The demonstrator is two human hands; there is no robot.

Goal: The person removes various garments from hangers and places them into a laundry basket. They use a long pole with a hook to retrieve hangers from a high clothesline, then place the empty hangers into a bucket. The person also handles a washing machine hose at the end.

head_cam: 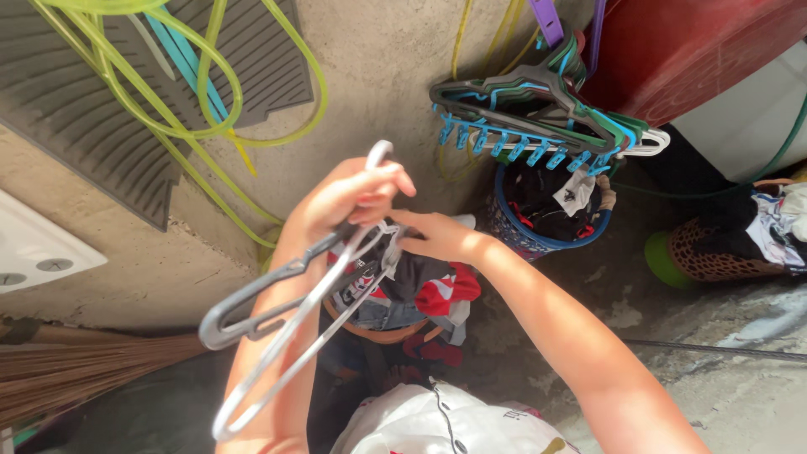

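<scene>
Gripped in the left hand (349,197), grey plastic hangers (277,324) angle down and away, freeing the garment. The right hand (437,235) pinches the red, black and white garment (420,290) at a hanger's neck, above a heap of laundry. Beyond lie a concrete floor (395,76), yellow hose (210,101), blue basket (546,231) and spare hangers (546,118).

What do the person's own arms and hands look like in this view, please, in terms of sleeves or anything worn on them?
Both forearms are bare right down the frame, with no sleeves in view. The left hand and the right hand wear no gloves, and no watch, bracelet or ring shows on either. Neither carries any markings that can be made out.
</scene>
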